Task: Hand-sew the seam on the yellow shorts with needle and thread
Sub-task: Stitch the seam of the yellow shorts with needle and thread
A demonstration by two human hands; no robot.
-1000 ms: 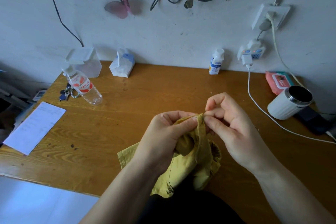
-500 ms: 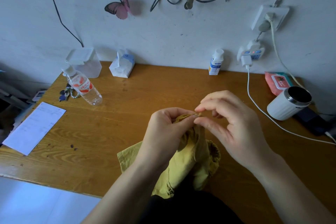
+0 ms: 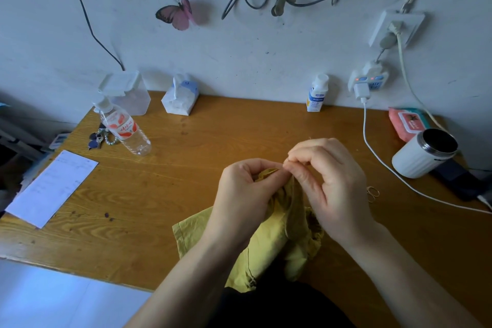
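Head view: left hand (image 3: 245,192) curled round a bunched fold of the yellow shorts (image 3: 266,253), thumb on top, fold held up off the counter (image 3: 213,146). Right hand (image 3: 330,184) just beside it, fingers bent, thumb and first finger pinched on the top edge of that same fold, tips touching the left thumb. Too small to tell if a needle sits in the pinch. Rest of the shorts hanging down between both wrists, crumpled, lower part lying on the near edge of the counter and over a dark lap. Thin gold rings (image 3: 372,192) on the wood just right of the right hand. White cable (image 3: 386,176) curving past them, up to a white plug (image 3: 360,90) on the wall. White cup (image 3: 423,153) with a dark open mouth tipped on its side at far right, pink wipes pack (image 3: 404,124) behind it. Small white bottle (image 3: 316,93) upright by the wall. Tissue pack (image 3: 179,96) and clear plastic box (image 3: 125,93) further left. Water bottle (image 3: 125,132) lying tilted in front of the box, keys (image 3: 99,138) beside it. White paper (image 3: 52,189) near the left edge. Pink butterfly (image 3: 175,12) stuck on the wall above.
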